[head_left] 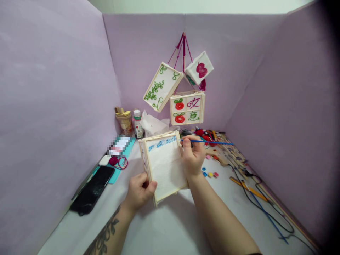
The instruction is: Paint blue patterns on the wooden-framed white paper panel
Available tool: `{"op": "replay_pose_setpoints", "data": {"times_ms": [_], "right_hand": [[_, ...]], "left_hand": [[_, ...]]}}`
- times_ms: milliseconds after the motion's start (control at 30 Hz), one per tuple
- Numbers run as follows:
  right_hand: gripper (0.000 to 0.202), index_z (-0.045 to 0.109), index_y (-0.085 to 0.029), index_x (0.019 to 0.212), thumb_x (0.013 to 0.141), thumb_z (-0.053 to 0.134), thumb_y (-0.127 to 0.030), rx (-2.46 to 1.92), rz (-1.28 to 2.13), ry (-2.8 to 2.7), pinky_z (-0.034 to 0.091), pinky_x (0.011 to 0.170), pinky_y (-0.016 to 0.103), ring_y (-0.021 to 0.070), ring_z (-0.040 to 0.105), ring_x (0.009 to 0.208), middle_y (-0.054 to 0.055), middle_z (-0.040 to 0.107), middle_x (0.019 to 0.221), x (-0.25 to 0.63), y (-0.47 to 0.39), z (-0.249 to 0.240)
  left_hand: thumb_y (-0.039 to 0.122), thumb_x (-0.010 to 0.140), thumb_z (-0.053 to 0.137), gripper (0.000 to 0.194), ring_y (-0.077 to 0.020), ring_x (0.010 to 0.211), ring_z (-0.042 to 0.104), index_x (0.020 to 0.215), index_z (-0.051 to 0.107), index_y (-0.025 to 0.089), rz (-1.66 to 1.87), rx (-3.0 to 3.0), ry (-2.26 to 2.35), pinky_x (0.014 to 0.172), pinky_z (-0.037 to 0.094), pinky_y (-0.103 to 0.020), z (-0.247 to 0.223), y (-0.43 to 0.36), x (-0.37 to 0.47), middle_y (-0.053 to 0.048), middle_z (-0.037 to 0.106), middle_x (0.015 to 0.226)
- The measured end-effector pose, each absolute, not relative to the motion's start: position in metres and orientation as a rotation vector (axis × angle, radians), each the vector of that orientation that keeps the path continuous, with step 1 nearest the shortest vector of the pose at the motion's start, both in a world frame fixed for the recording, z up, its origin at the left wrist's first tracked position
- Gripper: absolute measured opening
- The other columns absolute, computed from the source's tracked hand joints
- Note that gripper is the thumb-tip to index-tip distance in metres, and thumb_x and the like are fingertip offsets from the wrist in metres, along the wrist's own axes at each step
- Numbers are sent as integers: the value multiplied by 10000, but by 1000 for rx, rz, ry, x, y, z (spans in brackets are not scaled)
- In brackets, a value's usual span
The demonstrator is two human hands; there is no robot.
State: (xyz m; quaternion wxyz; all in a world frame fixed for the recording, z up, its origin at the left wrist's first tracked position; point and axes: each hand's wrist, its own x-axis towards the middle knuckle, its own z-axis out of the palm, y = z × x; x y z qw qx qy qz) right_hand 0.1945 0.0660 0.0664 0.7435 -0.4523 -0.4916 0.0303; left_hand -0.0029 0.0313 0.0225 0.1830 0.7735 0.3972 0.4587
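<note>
A white-faced box with a pale wooden frame (167,170) is tilted up above the table, with a patchy blue band painted along its top. My left hand (140,191) grips its lower left edge, thumb on the front. At its upper right edge, my right hand (193,156) is closed around a thin blue paintbrush (212,142). The brush tip is near the frame's top right corner, close to the right end of the blue band. The brush handle points to the right.
Decorated boxes (187,109) hang from dark red cords at the back. Small paint pots (210,174), an orange cutter (255,191) and black cables lie right. A black phone (92,189), yellow-lidded cup (124,122) and bottle (137,124) are left. Purple panels (276,117) enclose the table.
</note>
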Motion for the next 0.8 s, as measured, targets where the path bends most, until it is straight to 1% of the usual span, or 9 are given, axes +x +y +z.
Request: {"op": "replay_pose_setpoints", "data": {"times_ms": [133,233,367,500,600,800], "right_hand": [[109,623,-217,820,864,549,-284,-1005,73,-1128,465,770,348,186,584,811,26,607,810,194,65,67],[107,616,-216,836,869,542,-286,-1005,51,-1057,467,771,349,185,585,808,27,608,819,194,65,67],[99,627,-215,833,863,553,-273,-980,66,-1137,468,793,356,183,589,815,27,614,821,194,66,68],[102,622,-215,866,868,547,-284,-991,55,-1067,478,790,361,187,595,832,33,618,846,194,67,67],[101,627,-215,853,866,553,-282,-985,90,-1112,478,790,354,184,600,825,30,619,840,195,67,66],[99,624,-213,860,870,548,-274,-973,32,-1085,480,797,357,184,602,828,28,619,839,195,68,65]], "left_hand": [[348,779,495,361,-78,427,342,494,329,199,1296,2178,1108,412,272,-212,21,32,-3,40,351,462],[337,780,504,358,-76,421,343,496,336,197,1323,2191,1084,407,271,-209,21,32,-3,42,352,458],[319,781,511,352,-75,417,347,498,342,196,1351,2209,1068,401,271,-204,22,32,-3,43,357,456],[312,782,514,351,-76,416,348,502,338,197,1358,2214,1059,403,275,-204,21,32,-4,45,356,458],[303,786,517,347,-76,420,348,505,341,196,1351,2219,1060,405,278,-203,20,31,-4,46,359,463],[293,794,518,348,-68,422,342,511,343,191,1375,2248,1041,405,270,-195,19,32,-4,50,353,469]]}}
